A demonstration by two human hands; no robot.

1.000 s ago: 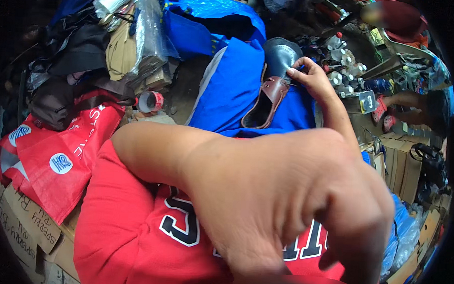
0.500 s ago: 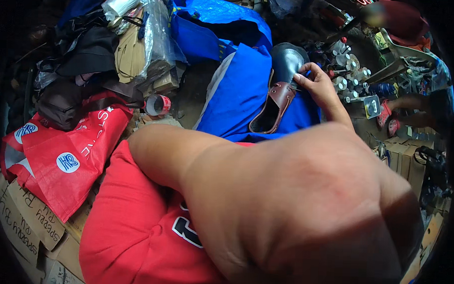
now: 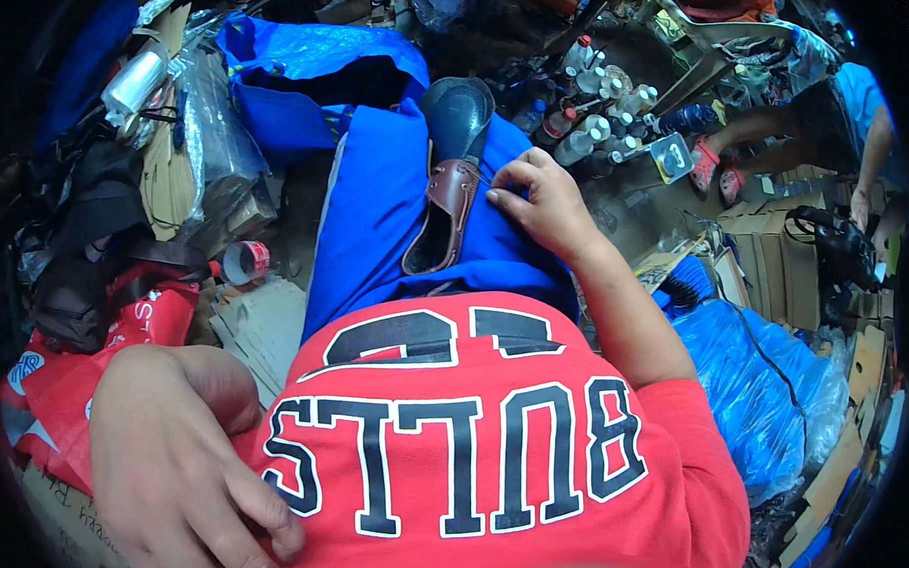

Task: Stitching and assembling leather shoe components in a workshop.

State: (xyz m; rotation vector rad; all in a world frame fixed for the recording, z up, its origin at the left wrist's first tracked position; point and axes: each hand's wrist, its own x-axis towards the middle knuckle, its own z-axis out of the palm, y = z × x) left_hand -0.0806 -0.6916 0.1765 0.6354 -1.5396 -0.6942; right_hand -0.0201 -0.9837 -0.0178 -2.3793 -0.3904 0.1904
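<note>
A brown leather shoe upper (image 3: pixel 452 187) with a glossy dark toe part lies on the blue cloth (image 3: pixel 372 206) over my lap. Eyelet-like holes run along its edge, and a thin strand seems to come off its right side. My right hand (image 3: pixel 544 202) hovers just right of the upper, thumb and forefinger bent into a pinch; whatever they hold is too fine to make out. Close to the camera at lower left, my left hand (image 3: pixel 193 465) hangs in front of my red shirt (image 3: pixel 449 434), holding nothing, fingers apart and loosely bent.
Several bottles (image 3: pixel 588 138) stand beyond my right hand. A blue bag (image 3: pixel 322 54) gapes ahead, a red bag (image 3: pixel 138 318) lies left beside a plastic bottle (image 3: pixel 243 263). Blue plastic (image 3: pixel 736 389) and cardboard (image 3: pixel 776 260) sit at right, near another person's red clogs (image 3: pixel 704 163).
My left arm, which crossed the view close up, has swung down to the lower left. My right hand has come off the shoe's dark part to its right side. The view has shifted.
</note>
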